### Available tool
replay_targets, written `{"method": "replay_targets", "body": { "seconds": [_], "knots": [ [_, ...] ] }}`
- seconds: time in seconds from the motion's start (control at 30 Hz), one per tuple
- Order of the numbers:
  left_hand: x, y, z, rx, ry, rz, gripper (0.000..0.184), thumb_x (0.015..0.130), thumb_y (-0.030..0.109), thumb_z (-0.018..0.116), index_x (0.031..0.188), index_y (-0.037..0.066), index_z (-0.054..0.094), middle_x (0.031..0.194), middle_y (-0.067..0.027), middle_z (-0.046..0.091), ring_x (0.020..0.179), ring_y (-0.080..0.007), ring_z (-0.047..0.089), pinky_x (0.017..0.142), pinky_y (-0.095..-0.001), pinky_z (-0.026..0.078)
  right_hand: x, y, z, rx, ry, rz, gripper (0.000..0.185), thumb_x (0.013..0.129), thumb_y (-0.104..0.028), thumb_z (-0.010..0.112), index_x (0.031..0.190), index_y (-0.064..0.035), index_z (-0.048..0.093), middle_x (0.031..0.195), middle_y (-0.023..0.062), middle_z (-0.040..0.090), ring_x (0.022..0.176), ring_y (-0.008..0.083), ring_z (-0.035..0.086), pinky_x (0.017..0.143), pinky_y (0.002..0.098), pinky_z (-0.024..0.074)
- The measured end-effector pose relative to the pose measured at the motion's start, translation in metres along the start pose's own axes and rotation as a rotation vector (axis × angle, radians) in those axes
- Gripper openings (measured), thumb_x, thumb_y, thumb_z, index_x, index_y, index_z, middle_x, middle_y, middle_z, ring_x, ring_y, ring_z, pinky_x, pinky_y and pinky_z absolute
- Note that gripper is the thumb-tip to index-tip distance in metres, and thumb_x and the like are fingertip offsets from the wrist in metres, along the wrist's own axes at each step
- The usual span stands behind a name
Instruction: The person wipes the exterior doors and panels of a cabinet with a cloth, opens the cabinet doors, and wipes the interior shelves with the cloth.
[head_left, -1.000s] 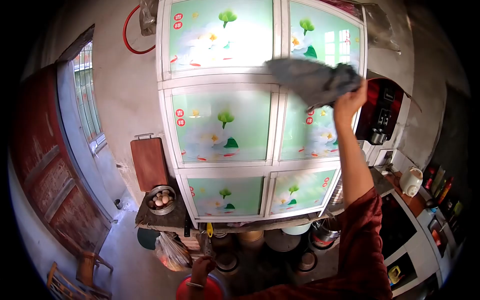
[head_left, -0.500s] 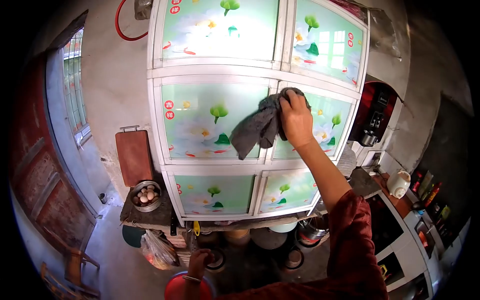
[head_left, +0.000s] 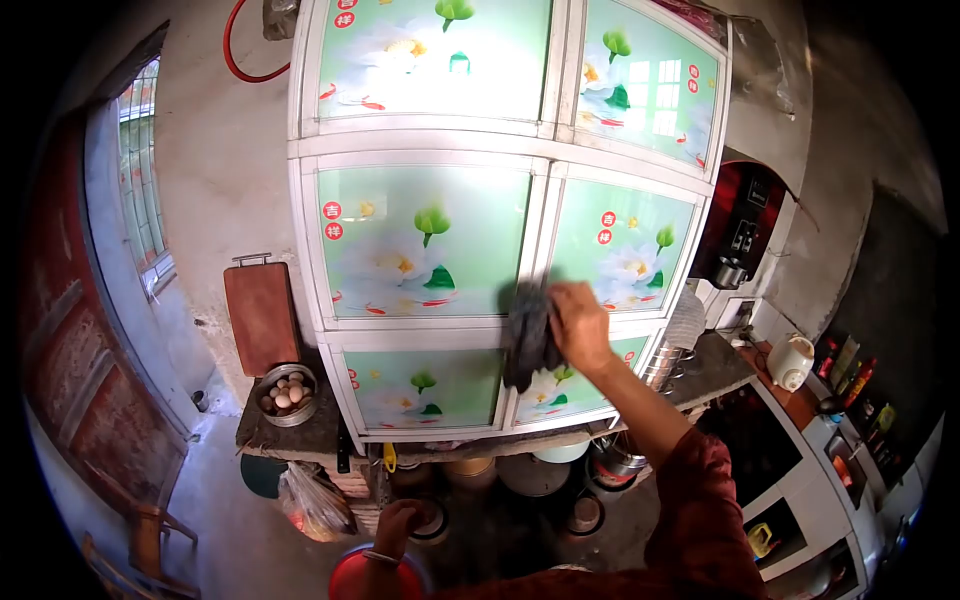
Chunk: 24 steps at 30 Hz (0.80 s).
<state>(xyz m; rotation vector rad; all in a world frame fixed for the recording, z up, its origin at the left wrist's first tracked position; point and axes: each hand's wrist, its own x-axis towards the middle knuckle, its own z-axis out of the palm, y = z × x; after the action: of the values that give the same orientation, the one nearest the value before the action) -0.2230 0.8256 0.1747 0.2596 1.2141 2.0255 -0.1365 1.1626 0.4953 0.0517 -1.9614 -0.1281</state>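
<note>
A crumpled dark grey cloth (head_left: 530, 335) is pressed by my right hand (head_left: 581, 326) against the cabinet's front. It lies over the white frame between the middle and lower doors, near the centre post. The cabinet (head_left: 425, 328) has white frames and pale green glass doors printed with lotus flowers and red fish. My left hand (head_left: 400, 525) hangs low with its fingers curled in, a bracelet at the wrist, and nothing visible in it. Below that hand is a red basin (head_left: 375, 575), partly covered by the forearm.
A bowl of eggs (head_left: 288, 393) and an upright wooden cutting board (head_left: 261, 318) are left of the cabinet. Several pots (head_left: 535, 474) stand under the ledge. At the right is a counter with a cream-coloured appliance (head_left: 790, 362). A stool (head_left: 150, 530) stands lower left.
My right hand and the cloth have moved down and slightly left, from the right middle door to the frame below it. My left hand has stayed low, almost unmoved.
</note>
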Motion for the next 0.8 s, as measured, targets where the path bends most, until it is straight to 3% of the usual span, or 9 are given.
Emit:
{"method": "replay_targets", "body": {
  "seconds": [0.17,0.23,0.27,0.3,0.4,0.57,0.7,0.8],
  "knots": [
    [0.002,-0.007,-0.010,-0.030,0.071,-0.086,0.021,0.085,0.006,0.053,0.105,0.000,0.058,0.088,-0.0106,0.065,0.080,-0.0219,0.064,0.076,-0.0342,0.054,0.128,0.017,-0.019,-0.159,0.375,-0.115,0.031,0.070,0.003,0.061,0.101,-0.0002,0.061,0.101,0.0140,0.060,0.091,0.0340,0.055,0.076,0.0410,0.0474],
    [0.002,-0.006,-0.004,-0.040,0.073,-0.091,0.020,0.085,0.006,0.053,0.104,0.001,0.058,0.088,-0.0106,0.065,0.081,-0.0220,0.064,0.077,-0.0342,0.054,0.152,0.032,0.000,-0.299,0.365,-0.158,0.029,0.073,0.000,0.058,0.102,0.0012,0.061,0.106,0.0137,0.058,0.097,0.0324,0.054,0.080,0.0385,0.0456],
    [0.004,-0.007,-0.003,-0.043,0.070,-0.091,0.020,0.085,0.006,0.052,0.104,0.001,0.058,0.088,-0.0106,0.064,0.081,-0.0220,0.064,0.077,-0.0341,0.054,0.148,0.028,0.016,-0.326,0.292,-0.061,0.039,0.070,0.002,0.058,0.109,0.0043,0.058,0.113,0.0169,0.055,0.105,0.0360,0.050,0.089,0.0400,0.0411],
    [0.006,-0.005,-0.004,-0.045,0.066,-0.089,0.020,0.085,0.005,0.052,0.104,0.002,0.058,0.088,-0.0106,0.064,0.081,-0.0220,0.064,0.077,-0.0341,0.054,0.140,0.014,0.016,-0.484,0.257,-0.105,0.043,0.072,-0.005,0.059,0.114,0.0071,0.056,0.121,0.0177,0.049,0.112,0.0348,0.046,0.094,0.0420,0.0361],
    [0.009,-0.012,-0.009,-0.070,0.083,-0.089,0.021,0.085,0.005,0.051,0.105,0.002,0.057,0.087,-0.0102,0.064,0.081,-0.0219,0.064,0.077,-0.0340,0.054,0.115,0.002,0.030,-0.500,0.229,-0.070,0.043,0.076,-0.013,0.058,0.114,0.0066,0.056,0.128,0.0178,0.044,0.115,0.0334,0.043,0.098,0.0444,0.0318],
    [0.006,-0.012,-0.019,-0.074,0.111,-0.074,0.019,0.085,0.003,0.050,0.102,0.001,0.058,0.085,-0.0098,0.064,0.079,-0.0214,0.064,0.072,-0.0325,0.054,0.054,-0.010,0.046,-0.444,0.054,-0.013,0.041,0.073,-0.015,0.064,0.109,0.0057,0.058,0.127,0.0179,0.045,0.115,0.0339,0.043,0.098,0.0466,0.0329],
    [0.004,-0.006,-0.019,-0.041,0.126,-0.070,0.017,0.086,0.004,0.050,0.101,0.001,0.059,0.085,-0.0101,0.065,0.077,-0.0206,0.065,0.069,-0.0306,0.054,-0.014,-0.011,0.075,-0.414,0.057,-0.028,0.029,0.082,-0.009,0.054,0.106,0.0065,0.060,0.123,0.0173,0.048,0.111,0.0324,0.045,0.097,0.0465,0.0345],
    [0.002,-0.005,-0.016,-0.039,0.073,-0.055,0.021,0.087,0.006,0.052,0.105,0.001,0.060,0.086,-0.0106,0.066,0.079,-0.0195,0.065,0.073,-0.0312,0.055,-0.049,-0.021,0.080,-0.349,0.010,-0.007,0.028,0.081,-0.008,0.054,0.104,0.0069,0.061,0.120,0.0160,0.052,0.106,0.0299,0.049,0.093,0.0437,0.0370]
  ]
}}
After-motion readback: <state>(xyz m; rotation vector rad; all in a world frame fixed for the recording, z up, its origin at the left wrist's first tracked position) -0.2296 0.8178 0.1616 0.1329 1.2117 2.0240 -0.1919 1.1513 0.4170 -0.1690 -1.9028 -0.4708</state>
